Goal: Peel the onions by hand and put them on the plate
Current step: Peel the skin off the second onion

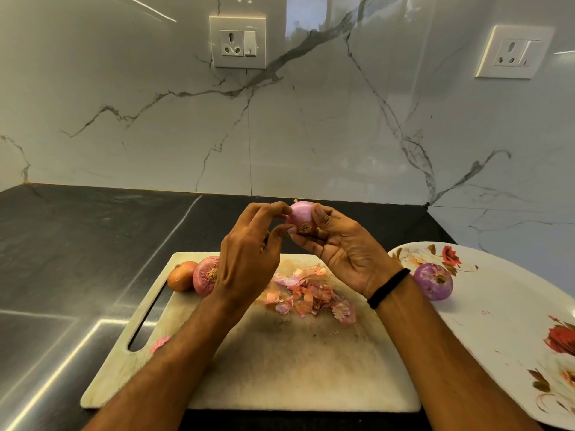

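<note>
A pink, partly peeled onion (301, 216) is held up above the cutting board (280, 362). My right hand (345, 250) cradles it from the right with thumb and fingers curled round it. My left hand (249, 250) pinches at its left side with fingertips. Two unpeeled onions lie at the board's far left: a brown one (180, 275) and a red one (205, 275), partly hidden by my left hand. One peeled purple onion (434, 281) sits on the flowered white plate (497, 321) at the right.
A heap of loose onion skins (311, 295) lies mid-board, and one pink scrap (159, 343) sits by the board's handle slot. The dark countertop (77, 244) runs left to a marble wall with two sockets (238, 42).
</note>
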Demonstrator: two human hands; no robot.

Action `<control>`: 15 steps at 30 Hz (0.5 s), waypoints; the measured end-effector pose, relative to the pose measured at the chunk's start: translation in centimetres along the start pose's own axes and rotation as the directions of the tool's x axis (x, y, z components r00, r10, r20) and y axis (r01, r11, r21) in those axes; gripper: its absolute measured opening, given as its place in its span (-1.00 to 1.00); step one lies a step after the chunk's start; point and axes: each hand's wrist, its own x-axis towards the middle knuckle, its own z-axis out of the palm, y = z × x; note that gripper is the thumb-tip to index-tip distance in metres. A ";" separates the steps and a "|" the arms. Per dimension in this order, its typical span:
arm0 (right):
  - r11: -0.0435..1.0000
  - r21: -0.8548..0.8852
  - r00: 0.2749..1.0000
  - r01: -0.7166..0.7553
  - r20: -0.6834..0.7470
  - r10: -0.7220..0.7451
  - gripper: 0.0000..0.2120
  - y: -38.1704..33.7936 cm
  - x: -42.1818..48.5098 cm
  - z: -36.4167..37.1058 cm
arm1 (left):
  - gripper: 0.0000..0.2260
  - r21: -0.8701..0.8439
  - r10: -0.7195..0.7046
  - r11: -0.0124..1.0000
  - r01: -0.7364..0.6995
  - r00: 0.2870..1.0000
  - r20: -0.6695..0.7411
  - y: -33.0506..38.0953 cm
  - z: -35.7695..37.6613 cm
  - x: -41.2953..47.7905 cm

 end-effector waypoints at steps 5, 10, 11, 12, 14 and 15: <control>1.000 -0.010 1.000 -0.001 -0.020 0.001 -0.54 0.2 0.1 0.0 | -0.80 -0.021 0.003 1.000 -0.004 0.999 -0.046 0.3 -0.3 0.1; 0.999 -0.033 1.000 -0.003 -0.029 0.002 -0.53 0.3 0.2 -0.1 | -0.83 -0.041 -0.002 0.999 0.001 0.999 -0.032 0.1 -0.4 0.2; 0.999 -0.039 1.000 -0.002 -0.031 0.001 -0.52 0.3 0.2 -0.1 | -0.83 -0.038 -0.006 0.999 0.005 0.999 -0.033 0.1 -0.3 0.1; 0.999 -0.041 0.999 0.000 -0.032 -0.001 -0.51 0.4 0.2 -0.1 | -0.85 -0.034 -0.007 0.999 0.006 0.999 -0.033 0.0 -0.3 0.1; 0.999 -0.042 1.000 0.007 -0.030 -0.008 -0.49 0.4 0.2 -0.1 | -0.88 -0.026 0.000 1.000 -0.001 1.000 -0.029 0.1 -0.2 0.0; 0.999 -0.048 0.999 0.011 -0.029 -0.012 -0.49 0.3 0.2 -0.1 | -0.90 -0.024 0.002 1.000 -0.003 1.000 -0.025 0.1 -0.1 -0.1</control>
